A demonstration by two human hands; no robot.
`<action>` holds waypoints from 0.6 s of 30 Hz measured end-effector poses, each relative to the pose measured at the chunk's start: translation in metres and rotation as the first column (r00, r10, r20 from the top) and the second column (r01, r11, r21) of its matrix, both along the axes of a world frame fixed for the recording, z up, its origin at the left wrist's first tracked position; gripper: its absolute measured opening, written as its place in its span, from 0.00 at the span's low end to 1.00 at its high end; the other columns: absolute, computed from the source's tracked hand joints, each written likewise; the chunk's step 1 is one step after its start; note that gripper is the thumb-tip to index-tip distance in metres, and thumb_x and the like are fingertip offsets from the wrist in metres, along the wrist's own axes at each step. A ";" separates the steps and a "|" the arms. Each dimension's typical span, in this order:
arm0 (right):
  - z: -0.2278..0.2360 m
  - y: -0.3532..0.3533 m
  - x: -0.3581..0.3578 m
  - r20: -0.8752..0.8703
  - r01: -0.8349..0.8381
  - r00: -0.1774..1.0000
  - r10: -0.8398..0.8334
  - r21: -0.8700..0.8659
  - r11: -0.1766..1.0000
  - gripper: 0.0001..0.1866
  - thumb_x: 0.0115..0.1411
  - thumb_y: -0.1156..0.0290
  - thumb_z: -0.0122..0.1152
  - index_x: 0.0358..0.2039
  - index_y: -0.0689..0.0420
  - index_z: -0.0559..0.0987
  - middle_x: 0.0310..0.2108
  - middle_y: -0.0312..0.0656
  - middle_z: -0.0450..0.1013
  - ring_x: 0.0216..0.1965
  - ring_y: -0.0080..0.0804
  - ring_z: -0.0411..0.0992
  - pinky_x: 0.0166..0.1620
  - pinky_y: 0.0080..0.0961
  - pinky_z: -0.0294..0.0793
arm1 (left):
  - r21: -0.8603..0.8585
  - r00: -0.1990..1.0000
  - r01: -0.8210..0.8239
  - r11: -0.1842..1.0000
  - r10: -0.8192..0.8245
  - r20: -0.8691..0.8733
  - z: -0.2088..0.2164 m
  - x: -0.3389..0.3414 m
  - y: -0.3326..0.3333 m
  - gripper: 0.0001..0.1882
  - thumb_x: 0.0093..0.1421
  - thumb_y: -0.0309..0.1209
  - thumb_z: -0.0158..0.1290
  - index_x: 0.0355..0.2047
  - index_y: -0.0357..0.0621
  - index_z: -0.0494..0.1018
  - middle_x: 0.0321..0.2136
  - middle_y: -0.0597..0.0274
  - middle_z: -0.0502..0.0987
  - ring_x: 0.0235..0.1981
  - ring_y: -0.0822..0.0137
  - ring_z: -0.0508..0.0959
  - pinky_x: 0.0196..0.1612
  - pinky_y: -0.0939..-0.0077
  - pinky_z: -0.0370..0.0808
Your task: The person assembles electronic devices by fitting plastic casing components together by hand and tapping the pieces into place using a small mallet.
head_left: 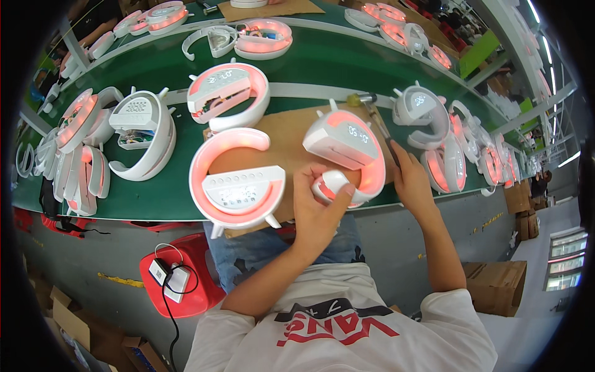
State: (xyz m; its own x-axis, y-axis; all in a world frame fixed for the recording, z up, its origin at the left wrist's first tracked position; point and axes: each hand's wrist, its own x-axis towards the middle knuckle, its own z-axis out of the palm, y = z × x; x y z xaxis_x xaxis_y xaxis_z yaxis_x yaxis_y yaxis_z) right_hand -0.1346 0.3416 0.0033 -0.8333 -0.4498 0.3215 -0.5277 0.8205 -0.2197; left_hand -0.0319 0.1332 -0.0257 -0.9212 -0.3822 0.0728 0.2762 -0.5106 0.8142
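Note:
My left hand is closed round the lower end of a white ring-shaped clock lamp, which glows pinkish red and shows a lit digital display. That lamp stands tilted on a brown cardboard sheet. At its right side, my right hand is closed on the dark handle of a hammer, whose head, part metal and part yellowish, lies toward the far side. Left of my left hand, a second glowing clock lamp rests on the sheet, its row of buttons toward me.
More lamps, such as one with exposed wiring and another, stand on the green bench. Several crowd its left and right ends. A red stool below carries a white box and a black cable. Cardboard boxes sit on the floor.

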 end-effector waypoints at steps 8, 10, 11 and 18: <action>0.088 -0.130 -0.077 -0.051 -0.457 0.888 0.456 -0.006 0.889 0.19 0.59 0.78 0.59 0.52 0.59 0.76 0.51 0.50 0.71 0.53 0.50 0.71 0.55 0.38 0.71 | -0.458 0.992 -0.111 0.882 0.067 -0.110 -0.023 -0.003 -0.011 0.19 0.60 0.22 0.58 0.50 0.38 0.65 0.42 0.59 0.69 0.38 0.72 0.72 0.39 0.76 0.74; 0.083 -0.217 -0.119 -0.058 -0.646 0.761 0.646 0.006 0.763 0.21 0.59 0.74 0.61 0.54 0.58 0.76 0.51 0.49 0.71 0.54 0.49 0.70 0.56 0.39 0.70 | -0.507 0.997 -0.049 0.860 0.009 -0.080 -0.016 0.001 -0.015 0.17 0.59 0.22 0.59 0.47 0.37 0.68 0.39 0.55 0.71 0.35 0.66 0.74 0.37 0.72 0.73; 0.069 -0.263 -0.141 -0.070 -0.645 0.759 0.647 0.056 0.762 0.22 0.59 0.72 0.62 0.55 0.57 0.75 0.52 0.49 0.71 0.55 0.50 0.69 0.58 0.40 0.68 | -0.532 0.992 -0.086 0.842 0.020 -0.128 -0.017 0.002 -0.018 0.17 0.58 0.24 0.60 0.46 0.37 0.69 0.38 0.50 0.72 0.36 0.58 0.75 0.38 0.68 0.73; 0.001 -0.486 -0.247 -0.022 -0.537 0.798 0.602 0.427 0.727 0.24 0.56 0.61 0.65 0.55 0.48 0.78 0.52 0.46 0.72 0.61 0.49 0.65 0.57 0.50 0.70 | -0.511 0.983 0.031 0.859 -0.119 -0.140 -0.020 0.004 -0.017 0.17 0.57 0.25 0.58 0.45 0.34 0.68 0.42 0.46 0.72 0.45 0.46 0.74 0.48 0.56 0.71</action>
